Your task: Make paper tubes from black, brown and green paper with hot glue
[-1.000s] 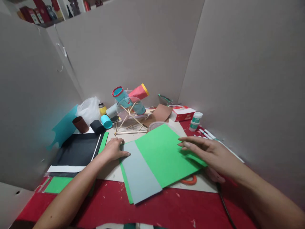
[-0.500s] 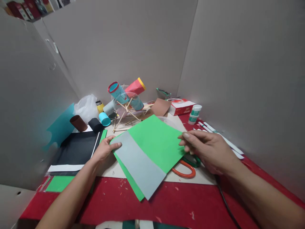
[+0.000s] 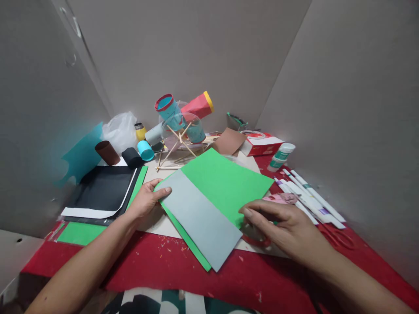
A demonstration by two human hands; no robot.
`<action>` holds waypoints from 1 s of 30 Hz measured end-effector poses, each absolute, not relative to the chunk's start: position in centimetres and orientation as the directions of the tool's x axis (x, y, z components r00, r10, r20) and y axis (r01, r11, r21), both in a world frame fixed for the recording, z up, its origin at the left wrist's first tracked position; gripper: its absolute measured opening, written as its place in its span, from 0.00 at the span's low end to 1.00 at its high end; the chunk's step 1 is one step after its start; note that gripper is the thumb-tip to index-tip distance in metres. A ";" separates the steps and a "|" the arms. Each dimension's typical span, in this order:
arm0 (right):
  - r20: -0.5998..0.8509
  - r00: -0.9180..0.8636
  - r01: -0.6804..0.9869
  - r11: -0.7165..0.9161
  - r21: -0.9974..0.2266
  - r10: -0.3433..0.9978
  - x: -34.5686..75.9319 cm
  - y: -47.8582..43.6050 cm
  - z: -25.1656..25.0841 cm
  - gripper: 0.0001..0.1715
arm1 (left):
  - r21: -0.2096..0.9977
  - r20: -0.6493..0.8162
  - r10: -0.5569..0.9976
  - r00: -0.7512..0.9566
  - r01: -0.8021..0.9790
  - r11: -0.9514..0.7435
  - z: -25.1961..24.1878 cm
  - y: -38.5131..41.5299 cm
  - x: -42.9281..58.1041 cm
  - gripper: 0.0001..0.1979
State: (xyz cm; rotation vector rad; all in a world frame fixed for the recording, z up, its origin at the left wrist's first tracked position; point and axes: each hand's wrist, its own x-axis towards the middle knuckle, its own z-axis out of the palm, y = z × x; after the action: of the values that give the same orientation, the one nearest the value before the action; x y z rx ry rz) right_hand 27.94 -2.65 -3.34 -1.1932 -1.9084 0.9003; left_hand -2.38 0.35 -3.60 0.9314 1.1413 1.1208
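A bright green sheet of paper (image 3: 225, 179) lies tilted before me, with a narrower grey paper piece (image 3: 203, 218) over its lower left part. My left hand (image 3: 149, 196) pinches both at their left corner, thumb on top of the grey piece. Another green edge shows below the grey. Curled at the right edge of the green sheet, the fingers of my right hand (image 3: 278, 224) are drawn together against it; the fingertips' exact grip is partly hidden. Red-orange scissors handles (image 3: 257, 240) show under that hand, mostly covered.
Black sheets (image 3: 103, 192) and paper tubes (image 3: 107, 152) are on the left. Behind stands a stick model with cups (image 3: 180, 135). White-capped tubs (image 3: 283, 155), a red box (image 3: 262, 144) and white markers (image 3: 314, 196) are on the right of the red table (image 3: 157, 261).
My right hand has moved down along the green sheet's right edge, and its fingers have drawn closer together. My left hand keeps its hold. The camera view has shifted.
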 end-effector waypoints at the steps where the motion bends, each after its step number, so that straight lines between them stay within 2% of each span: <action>1: 0.200 -0.309 0.464 0.331 -0.822 0.930 27.8 -2.4 -3.6 0.19 | 0.953 -0.229 0.972 0.046 -0.192 0.234 -3.7 0.2 -2.3 0.19; 4: 0.169 -0.315 0.540 0.323 -0.777 0.934 27.1 -1.6 -4.7 0.18 | 0.912 -0.325 0.946 0.002 -0.266 0.313 -4.1 -0.6 -2.0 0.19; 10: 0.180 -0.447 0.639 0.454 -0.620 0.876 25.6 -1.6 -6.4 0.19 | 0.801 -0.431 0.901 -0.041 -0.478 0.361 -4.7 -2.5 -1.4 0.09; 15: 0.171 -0.488 0.703 0.501 -0.505 0.856 24.9 -2.2 -6.8 0.21 | 0.774 -0.445 0.894 0.056 -0.478 0.416 -5.6 -3.4 -0.3 0.08; 20: 0.172 -0.530 0.702 0.544 -0.460 0.830 24.2 -2.8 -6.9 0.19 | 0.773 -0.453 0.890 0.060 -0.472 0.425 -6.5 -3.3 0.1 0.07; 25: 0.126 -0.507 0.685 0.487 -0.542 0.853 23.3 -2.4 -5.1 0.20 | 0.790 -0.413 0.907 0.076 -0.466 0.399 -6.4 -2.8 -0.9 0.08; 28: 0.047 -0.391 0.668 0.319 -0.673 0.919 22.3 -1.5 -3.9 0.26 | 0.797 -0.392 0.915 0.095 -0.461 0.390 -6.4 -2.6 -1.3 0.09; 30: -0.041 -0.343 0.574 0.175 -0.800 0.938 21.4 -0.8 -3.7 0.27 | 0.794 -0.388 0.913 0.127 -0.456 0.401 -6.5 -2.5 -1.4 0.11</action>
State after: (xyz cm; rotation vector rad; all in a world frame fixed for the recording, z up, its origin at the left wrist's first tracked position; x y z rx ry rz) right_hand 21.39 -0.80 -3.70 -1.4214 -1.9891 1.0328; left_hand -1.41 -2.48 -6.49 0.5647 0.9986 1.0767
